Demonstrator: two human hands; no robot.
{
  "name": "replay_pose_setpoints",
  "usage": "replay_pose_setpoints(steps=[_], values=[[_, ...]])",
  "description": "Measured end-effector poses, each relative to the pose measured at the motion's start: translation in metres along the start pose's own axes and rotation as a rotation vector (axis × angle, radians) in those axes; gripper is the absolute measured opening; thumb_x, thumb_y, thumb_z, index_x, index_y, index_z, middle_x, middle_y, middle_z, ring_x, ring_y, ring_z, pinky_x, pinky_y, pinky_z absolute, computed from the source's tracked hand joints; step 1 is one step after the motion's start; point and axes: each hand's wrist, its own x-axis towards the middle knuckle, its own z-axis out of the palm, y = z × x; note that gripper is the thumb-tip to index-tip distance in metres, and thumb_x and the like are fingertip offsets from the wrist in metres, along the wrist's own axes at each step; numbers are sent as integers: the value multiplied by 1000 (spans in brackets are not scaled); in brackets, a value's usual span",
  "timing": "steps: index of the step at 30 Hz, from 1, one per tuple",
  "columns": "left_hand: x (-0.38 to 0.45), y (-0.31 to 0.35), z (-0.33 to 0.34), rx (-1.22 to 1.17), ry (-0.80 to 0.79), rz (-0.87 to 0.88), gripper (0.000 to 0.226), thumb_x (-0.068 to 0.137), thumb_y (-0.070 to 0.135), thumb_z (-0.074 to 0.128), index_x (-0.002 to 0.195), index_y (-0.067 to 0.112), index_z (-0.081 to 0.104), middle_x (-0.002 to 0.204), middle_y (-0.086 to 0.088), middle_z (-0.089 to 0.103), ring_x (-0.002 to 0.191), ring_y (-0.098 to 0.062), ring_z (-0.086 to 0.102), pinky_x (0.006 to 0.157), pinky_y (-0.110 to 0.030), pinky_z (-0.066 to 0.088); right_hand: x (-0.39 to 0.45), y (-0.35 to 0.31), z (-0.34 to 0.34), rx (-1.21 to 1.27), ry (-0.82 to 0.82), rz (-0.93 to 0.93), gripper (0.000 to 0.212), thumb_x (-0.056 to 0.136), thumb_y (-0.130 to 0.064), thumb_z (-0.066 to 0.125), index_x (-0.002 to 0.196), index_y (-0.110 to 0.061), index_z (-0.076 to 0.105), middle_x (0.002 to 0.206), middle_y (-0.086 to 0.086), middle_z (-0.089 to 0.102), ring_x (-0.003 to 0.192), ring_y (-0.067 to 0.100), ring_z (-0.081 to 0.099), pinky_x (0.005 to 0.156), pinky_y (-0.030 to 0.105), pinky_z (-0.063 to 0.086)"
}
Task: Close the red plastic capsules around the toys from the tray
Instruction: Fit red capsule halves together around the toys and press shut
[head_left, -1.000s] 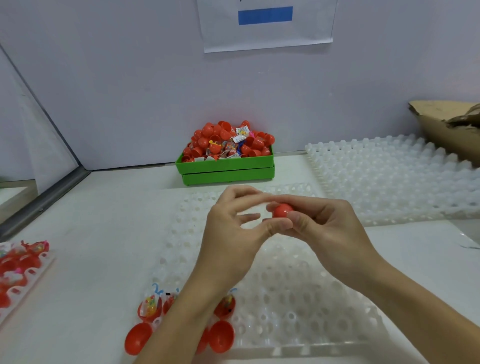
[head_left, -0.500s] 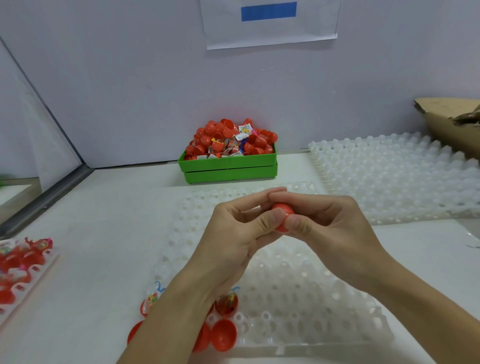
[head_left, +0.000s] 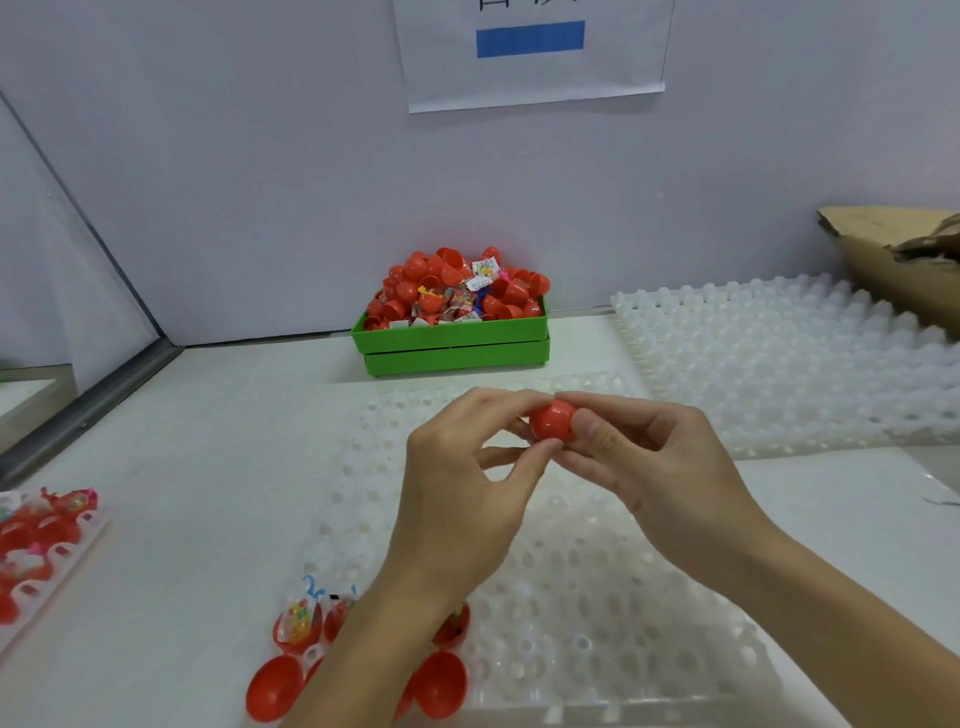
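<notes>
Red capsule (head_left: 553, 422) pinched by both hands (L (head_left: 467, 483), R (head_left: 654, 478)), white table (head_left: 208, 467), grey wall (head_left: 260, 182).

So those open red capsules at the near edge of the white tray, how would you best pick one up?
Pinch an open capsule across its round empty cup, coming down from above. The cup lies mouth up over the holed white tray's near edge, so its rim is free to grip.

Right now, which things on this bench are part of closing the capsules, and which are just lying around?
Part of the job:
red capsule, pinched between left hand and right hand
open capsules with toys at the near edge
white holed tray
green bin of capsules

Just lying about:
cardboard
wall notice
</notes>
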Motion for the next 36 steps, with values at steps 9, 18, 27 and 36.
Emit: replay_pose_setpoints(steps=[9, 18, 27, 36], values=[[3, 4, -2, -317, -17, -238, 30, 78, 5, 80, 103, 19, 69, 95, 7, 74, 91, -13, 71, 70, -18, 56, 0, -3, -2, -74, 98, -52, 29, 64, -31, 77, 88, -16, 80, 92, 9, 78, 89, 24, 75, 75, 24, 59], [2, 3, -2, -326, -53, -227, 29, 78, 2, 79, 99, 21, 72, 93, 8, 73, 91, -14, 70, 70, -17, 56, -3, -11, -1, -237, 90, -126, 30, 65, -16, 77, 95, -9, 76, 85, 1, 78, 80, 15, 75, 70, 18, 57], [3, 1, -2, -273, -41, -246, 30, 78, 9, 79, 102, 27, 74, 95, 10, 73, 88, -10, 69, 70, -14, 54, -3, -10, -1, -254, 75, -171, 28, 67, 9, 79, 91, -5, 76, 81, 4, 78, 77, 16, 76, 69, 17, 57], [1, 0, -1, -191, -69, -187, 40, 74, 0, 80, 103, 27, 75, 93, 13, 71, 95, -8, 67, 73, -15, 55, -3, -10, -1, -344, 106, -199, 32, 67, 9, 81, 84, -18, 78, 80, 0, 78, 77, 16, 76, 73, 20, 58]])
